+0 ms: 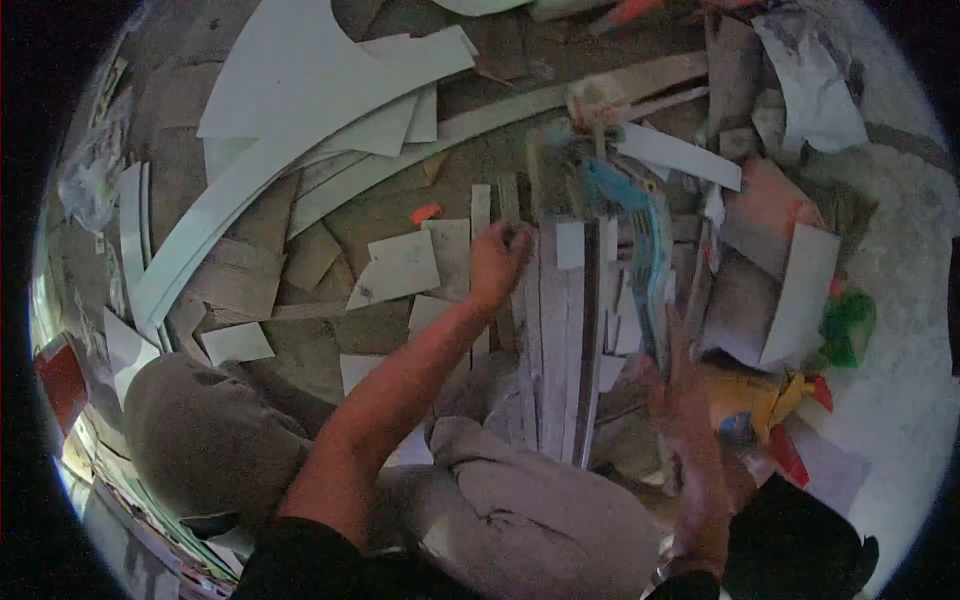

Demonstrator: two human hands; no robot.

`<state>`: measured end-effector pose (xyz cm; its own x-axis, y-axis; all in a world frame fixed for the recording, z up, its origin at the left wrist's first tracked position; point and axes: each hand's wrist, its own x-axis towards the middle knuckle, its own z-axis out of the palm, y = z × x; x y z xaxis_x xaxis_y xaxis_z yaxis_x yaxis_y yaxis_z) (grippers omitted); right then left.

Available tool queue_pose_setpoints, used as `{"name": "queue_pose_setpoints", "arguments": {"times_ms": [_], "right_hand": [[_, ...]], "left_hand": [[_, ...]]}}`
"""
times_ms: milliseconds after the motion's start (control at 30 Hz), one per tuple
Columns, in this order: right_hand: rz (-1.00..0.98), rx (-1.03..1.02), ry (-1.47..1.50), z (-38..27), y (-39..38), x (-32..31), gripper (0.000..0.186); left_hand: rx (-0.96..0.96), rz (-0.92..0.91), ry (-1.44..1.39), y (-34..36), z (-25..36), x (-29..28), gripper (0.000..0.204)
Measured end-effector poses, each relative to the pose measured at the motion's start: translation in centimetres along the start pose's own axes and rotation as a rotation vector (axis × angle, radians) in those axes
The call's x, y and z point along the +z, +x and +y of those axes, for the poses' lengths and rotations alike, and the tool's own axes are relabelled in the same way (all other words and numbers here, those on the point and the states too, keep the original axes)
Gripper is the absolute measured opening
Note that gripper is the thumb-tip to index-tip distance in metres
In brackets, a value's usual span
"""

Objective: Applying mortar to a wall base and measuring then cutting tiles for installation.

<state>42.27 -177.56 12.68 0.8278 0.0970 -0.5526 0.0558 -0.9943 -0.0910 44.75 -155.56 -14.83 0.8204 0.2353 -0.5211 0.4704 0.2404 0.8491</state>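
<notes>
My left hand (500,262) is closed, its fingers curled by the far part of a row of long flat strips (550,340). Whether anything is inside those fingers is hidden. A small white piece (570,246) lies on the strips just to its right. My right hand (682,400) is smeared by motion, low on the right of the strips. Just beyond it runs a long, curved blue object (645,240), whose kind I cannot make out; whether the hand touches it is unclear.
Large curved white sheets (270,110) cover the far left. White and grey offcuts (405,268) litter the floor, with a small orange scrap (425,212) among them. On the right lie a yellow bag-like thing (750,395) and a green bundle (848,328). My bent legs (540,500) fill the near side.
</notes>
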Motion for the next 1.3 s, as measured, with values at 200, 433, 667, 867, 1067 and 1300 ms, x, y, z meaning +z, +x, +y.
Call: {"name": "queue_pose_setpoints", "arguments": {"times_ms": [200, 433, 667, 867, 1067, 1300], "right_hand": [[-0.056, -0.013, -0.167, 1.3, -2.7, -0.9, 0.067], [-0.057, 0.107, -0.039, 3.4, -9.2, 4.0, 0.069], [-0.058, 0.066, -0.075, 6.5, -10.1, 7.0, 0.073], [-0.023, 0.145, -0.041, 6.0, -9.8, 8.5, 0.060], [-0.040, 0.147, 0.099, 10.1, -11.5, 12.3, 0.045], [0.019, 0.457, 0.440, 9.3, -11.9, 12.0, 0.033]], "left_hand": [[0.082, -0.103, 0.101, 0.7, -0.2, -0.6, 0.029], [0.217, -0.146, 0.349, 2.8, -1.8, 0.9, 0.030], [0.222, -0.097, 0.274, 2.3, -0.3, 1.4, 0.027], [0.115, -0.028, 0.392, 1.7, 1.6, 1.9, 0.026], [0.105, -0.030, 0.491, 2.3, 1.2, 2.3, 0.030], [0.137, 0.008, 0.489, 2.6, 1.1, 2.7, 0.029]]}}
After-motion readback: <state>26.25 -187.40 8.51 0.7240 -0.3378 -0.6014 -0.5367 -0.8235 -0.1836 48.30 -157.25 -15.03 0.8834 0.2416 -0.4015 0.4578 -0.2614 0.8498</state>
